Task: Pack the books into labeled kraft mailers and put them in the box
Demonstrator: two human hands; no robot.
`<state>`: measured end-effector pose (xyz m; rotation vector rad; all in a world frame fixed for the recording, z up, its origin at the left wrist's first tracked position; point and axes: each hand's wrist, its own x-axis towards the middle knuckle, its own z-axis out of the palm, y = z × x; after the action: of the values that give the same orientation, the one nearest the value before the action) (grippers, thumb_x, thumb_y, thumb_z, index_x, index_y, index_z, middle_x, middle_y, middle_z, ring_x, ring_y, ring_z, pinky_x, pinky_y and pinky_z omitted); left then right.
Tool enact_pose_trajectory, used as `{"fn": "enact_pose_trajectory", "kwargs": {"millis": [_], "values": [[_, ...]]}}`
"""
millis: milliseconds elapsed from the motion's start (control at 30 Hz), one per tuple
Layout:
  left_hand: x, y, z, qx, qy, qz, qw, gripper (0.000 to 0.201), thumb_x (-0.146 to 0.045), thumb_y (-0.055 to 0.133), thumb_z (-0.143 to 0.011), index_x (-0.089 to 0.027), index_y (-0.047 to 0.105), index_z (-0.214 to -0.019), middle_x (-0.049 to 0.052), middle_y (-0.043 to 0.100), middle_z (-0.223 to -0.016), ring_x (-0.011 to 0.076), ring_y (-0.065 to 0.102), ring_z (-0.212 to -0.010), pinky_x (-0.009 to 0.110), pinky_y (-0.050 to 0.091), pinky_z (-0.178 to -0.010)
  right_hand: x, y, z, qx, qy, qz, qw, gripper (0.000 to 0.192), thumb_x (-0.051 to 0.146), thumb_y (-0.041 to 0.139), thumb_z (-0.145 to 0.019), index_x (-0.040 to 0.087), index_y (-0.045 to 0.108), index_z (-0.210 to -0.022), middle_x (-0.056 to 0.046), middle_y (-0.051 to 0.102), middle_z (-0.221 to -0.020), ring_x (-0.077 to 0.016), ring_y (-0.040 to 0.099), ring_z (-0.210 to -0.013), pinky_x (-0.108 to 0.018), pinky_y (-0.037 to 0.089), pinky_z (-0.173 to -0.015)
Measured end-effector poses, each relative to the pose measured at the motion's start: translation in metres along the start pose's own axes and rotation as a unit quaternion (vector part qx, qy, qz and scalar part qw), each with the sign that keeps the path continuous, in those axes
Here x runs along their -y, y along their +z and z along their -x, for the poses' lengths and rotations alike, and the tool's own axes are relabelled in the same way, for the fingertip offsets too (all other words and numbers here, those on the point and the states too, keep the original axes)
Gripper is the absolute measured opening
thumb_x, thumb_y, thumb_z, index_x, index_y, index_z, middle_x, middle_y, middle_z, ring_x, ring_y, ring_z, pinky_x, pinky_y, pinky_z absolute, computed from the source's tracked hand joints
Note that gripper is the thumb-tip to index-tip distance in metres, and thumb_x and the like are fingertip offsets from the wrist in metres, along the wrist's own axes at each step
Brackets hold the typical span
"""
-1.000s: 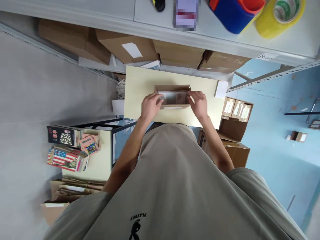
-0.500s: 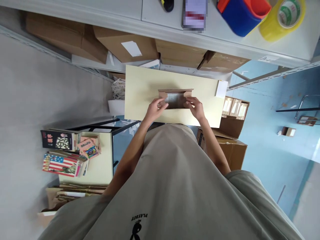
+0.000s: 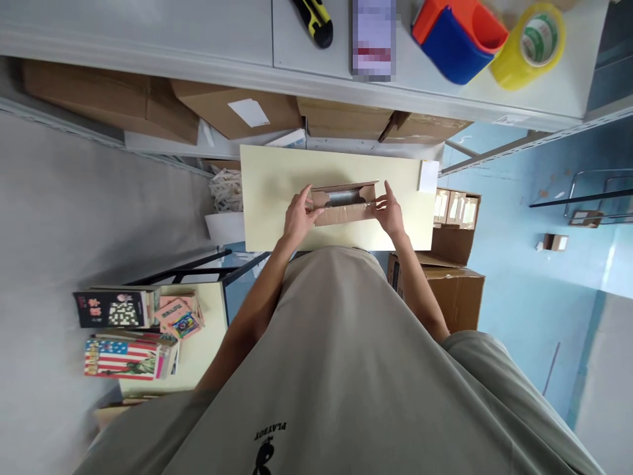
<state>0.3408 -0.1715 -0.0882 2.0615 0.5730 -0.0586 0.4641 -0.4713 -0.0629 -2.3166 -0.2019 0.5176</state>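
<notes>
A small brown cardboard box (image 3: 345, 214) is held low over the cream tabletop (image 3: 277, 227), tilted so its long near side shows. Its top stands open, with small end flaps folded inward and something greyish inside that I cannot make out. My left hand (image 3: 299, 216) grips the left end, thumb along the near side and fingers at the end flap. At the right end my right hand (image 3: 388, 212) pinches the box's near corner with the thumb, its index finger stretched out past the far edge.
Above the table runs a grey shelf (image 3: 198, 56) bearing a box cutter (image 3: 315, 23), a blurred-out phone-like object (image 3: 374, 39), a red-and-blue tape dispenser (image 3: 457, 43) and a yellow tape roll (image 3: 529, 46). Books (image 3: 121, 359) lie at left. Cartons (image 3: 457, 297) stand at right.
The box has been tipped so its near side now faces me. Both hands have shifted from the inner end flaps to the outer ends. The camera view has moved slightly.
</notes>
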Motion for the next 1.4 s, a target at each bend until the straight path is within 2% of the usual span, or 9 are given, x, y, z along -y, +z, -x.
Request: {"fn": "enact_pose_trajectory", "kwargs": {"millis": [133, 233, 333, 500, 667, 800, 967, 1200, 1400], "values": [[0.0, -0.005, -0.006, 0.011, 0.015, 0.004, 1.0, 0.072, -0.013, 0.089, -0.095, -0.03, 0.07, -0.162, 0.008, 0.076, -0.133, 0.0189, 0.078, -0.091, 0.037, 0.07, -0.095, 0.006, 0.007, 0.002, -0.029, 0.006, 0.0, 1.0, 0.103, 0.03, 0.071, -0.098, 0.029, 0.032, -0.193, -0.015, 0.077, -0.14, -0.0314, 0.076, -0.119, -0.051, 0.074, -0.103], [-0.003, -0.008, -0.008, 0.012, 0.028, 0.001, 1.0, 0.065, -0.011, 0.085, -0.096, -0.031, 0.073, -0.156, 0.008, 0.076, -0.133, 0.0192, 0.078, -0.093, 0.036, 0.07, -0.095, 0.009, 0.006, 0.006, -0.016, 0.009, -0.013, 1.0, 0.104, 0.028, 0.07, -0.099, 0.031, 0.029, -0.194, -0.014, 0.078, -0.138, -0.0304, 0.077, -0.114, -0.052, 0.075, -0.104], [-0.006, -0.01, -0.009, 0.008, 0.043, -0.012, 0.999, 0.058, -0.01, 0.081, -0.099, -0.029, 0.074, -0.154, 0.009, 0.075, -0.136, 0.0204, 0.079, -0.1, 0.037, 0.07, -0.102, 0.013, 0.003, 0.012, 0.004, 0.0, 0.009, 1.0, 0.094, 0.027, 0.071, -0.1, 0.034, 0.043, -0.189, -0.014, 0.077, -0.14, -0.0288, 0.08, -0.11, -0.051, 0.076, -0.105], [-0.004, -0.014, -0.012, 0.012, 0.055, -0.007, 0.998, 0.028, -0.017, 0.076, -0.107, -0.025, 0.083, -0.133, 0.011, 0.07, -0.137, 0.0216, 0.081, -0.107, 0.041, 0.07, -0.112, 0.013, 0.004, 0.021, 0.015, -0.003, 0.029, 0.999, 0.054, 0.03, 0.07, -0.105, 0.027, 0.079, -0.158, -0.015, 0.069, -0.154, -0.0278, 0.082, -0.114, -0.051, 0.077, -0.109], [0.0, -0.015, -0.012, 0.037, 0.048, -0.015, 0.998, 0.013, -0.024, 0.075, -0.11, -0.025, 0.085, -0.118, 0.011, 0.072, -0.132, 0.0238, 0.081, -0.114, 0.041, 0.072, -0.11, 0.004, 0.012, 0.02, -0.009, 0.004, -0.009, 1.0, 0.037, 0.041, 0.069, -0.11, 0.027, 0.092, -0.135, -0.013, 0.071, -0.145, -0.0251, 0.08, -0.108, -0.051, 0.079, -0.107], [0.0, -0.013, -0.015, 0.032, 0.03, -0.014, 0.999, 0.011, -0.024, 0.076, -0.107, -0.024, 0.086, -0.113, 0.01, 0.074, -0.124, 0.0234, 0.08, -0.108, 0.042, 0.072, -0.109, -0.007, 0.016, 0.011, -0.029, 0.043, -0.063, 0.997, 0.029, 0.043, 0.079, -0.106, 0.023, 0.096, -0.118, -0.013, 0.074, -0.136, -0.0225, 0.081, -0.102, -0.048, 0.077, -0.105], [0.0, -0.007, -0.02, 0.02, 0.008, -0.015, 1.0, 0.008, -0.019, 0.08, -0.102, -0.023, 0.085, -0.106, 0.009, 0.077, -0.117, 0.0218, 0.079, -0.1, 0.042, 0.072, -0.107, -0.019, 0.023, 0.0, -0.033, 0.093, -0.142, 0.985, 0.033, 0.054, 0.086, -0.1, 0.024, 0.096, -0.108, -0.012, 0.078, -0.128, -0.025, 0.079, -0.117, -0.044, 0.074, -0.107], [0.005, 0.0, -0.025, 0.008, -0.025, 0.019, 0.999, 0.009, -0.019, 0.078, -0.099, -0.022, 0.085, -0.103, 0.009, 0.081, -0.115, 0.0214, 0.081, -0.102, 0.041, 0.07, -0.108, -0.027, 0.031, -0.007, -0.038, 0.148, -0.24, 0.959, 0.04, 0.062, 0.098, -0.081, 0.025, 0.095, -0.095, -0.009, 0.076, -0.126, -0.0204, 0.076, -0.099, -0.043, 0.074, -0.095], [0.015, 0.004, -0.033, 0.016, -0.079, 0.092, 0.992, 0.011, -0.021, 0.079, -0.092, -0.02, 0.087, -0.101, 0.01, 0.088, -0.112, 0.0221, 0.083, -0.102, 0.04, 0.07, -0.104, -0.034, 0.029, -0.008, -0.029, 0.143, -0.281, 0.949, 0.054, 0.073, 0.105, -0.068, 0.025, 0.092, -0.088, -0.009, 0.077, -0.125, -0.0236, 0.073, -0.105, -0.045, 0.073, -0.092]]}}
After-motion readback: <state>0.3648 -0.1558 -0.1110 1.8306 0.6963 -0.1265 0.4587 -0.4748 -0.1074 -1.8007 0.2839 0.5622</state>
